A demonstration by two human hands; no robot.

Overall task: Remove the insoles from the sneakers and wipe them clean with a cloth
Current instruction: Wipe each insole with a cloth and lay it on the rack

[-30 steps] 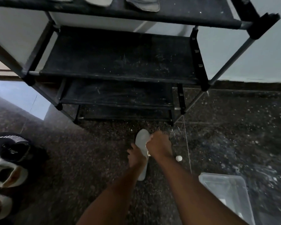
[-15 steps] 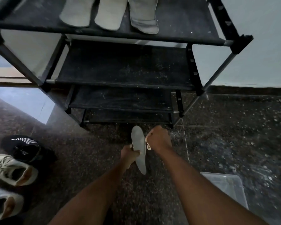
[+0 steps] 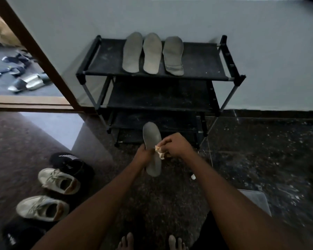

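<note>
In the head view, a black shoe rack (image 3: 202, 62) stands against the pale wall, and its top shelf carries three insoles (image 3: 152, 53) lying side by side, toes toward the wall, close together near the shelf's middle. Just in front of the rack's lowest tier, above the speckled floor, the left hand (image 3: 143, 156) grips a grey insole (image 3: 151, 136) by its left edge, fingers curled round it, with the toe pointing up toward the rack and the heel hanging toward the person. The right hand (image 3: 177, 144) is closed on a crumpled pale cloth (image 3: 159, 152) and presses it against the insole's right edge, about midway along. To the left of the rack and nearer the person, two white sneakers (image 3: 59, 180) sit on the floor with their openings upward; whether anything lies inside cannot be told. Black sneakers (image 3: 70, 163) sit just beside them. To the right of the rack and nearer the person, a corner of a clear plastic bin (image 3: 257, 199) shows behind the right forearm, its contents hidden. A small white scrap (image 3: 193, 176) lies on the floor between the bin and the rack.
</note>
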